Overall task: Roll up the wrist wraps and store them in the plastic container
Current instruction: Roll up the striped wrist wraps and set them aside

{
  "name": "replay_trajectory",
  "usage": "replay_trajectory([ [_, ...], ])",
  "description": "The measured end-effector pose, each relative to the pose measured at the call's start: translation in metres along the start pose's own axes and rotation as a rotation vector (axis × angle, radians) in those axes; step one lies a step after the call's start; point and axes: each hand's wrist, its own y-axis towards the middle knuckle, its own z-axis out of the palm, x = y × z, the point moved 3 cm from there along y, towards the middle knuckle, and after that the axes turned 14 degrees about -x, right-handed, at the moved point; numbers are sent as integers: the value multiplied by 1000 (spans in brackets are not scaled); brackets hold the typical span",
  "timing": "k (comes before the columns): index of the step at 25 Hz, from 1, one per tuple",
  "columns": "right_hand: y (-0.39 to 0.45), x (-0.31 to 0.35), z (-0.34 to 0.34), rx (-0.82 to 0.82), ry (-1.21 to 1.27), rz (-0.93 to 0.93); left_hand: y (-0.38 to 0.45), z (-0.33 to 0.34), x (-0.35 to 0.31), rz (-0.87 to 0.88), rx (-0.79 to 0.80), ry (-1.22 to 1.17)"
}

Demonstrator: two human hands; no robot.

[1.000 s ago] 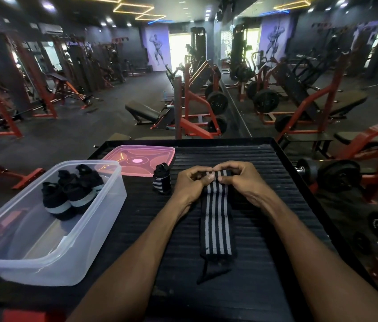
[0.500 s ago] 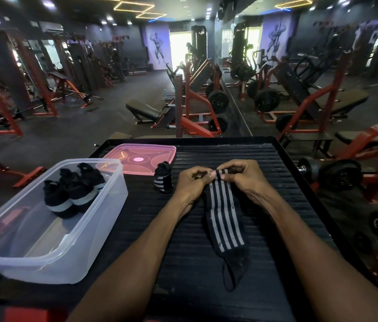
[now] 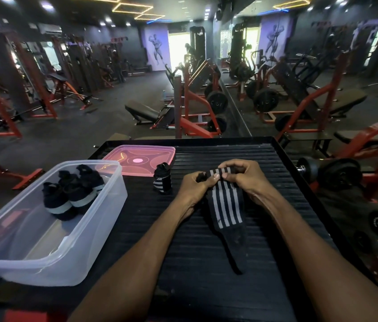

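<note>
The left hand (image 3: pixel 193 184) and right hand (image 3: pixel 245 176) are both pinching the far end of the striped wrist wrap (image 3: pixel 226 203). Its tail is lying on the worktop (image 3: pixel 264 159), pointing toward the near edge.

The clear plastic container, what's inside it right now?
The plastic container holds rolled wrist wraps, apparently three, bunched at its far end. Whether another hides behind them cannot be seen.

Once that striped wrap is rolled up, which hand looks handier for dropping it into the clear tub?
Probably the left hand. The plastic container sits to the left of the wrist wrap, on that hand's side. The right hand would have to cross over the left arm to reach it.
</note>
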Motion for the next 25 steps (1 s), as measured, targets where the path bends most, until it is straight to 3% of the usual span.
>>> replay_trajectory([
  [7,-8,-1,11,148,209,286,3,-6,-6,80,-74,15],
  [15,-3,-4,7,119,140,101,0,-4,-9,-7,-51,-103],
  [20,-5,-9,11,133,178,251,2,-4,-5,82,-69,-82],
  [25,1,-10,5,34,62,73,-6,5,-3,-200,-4,-244],
])
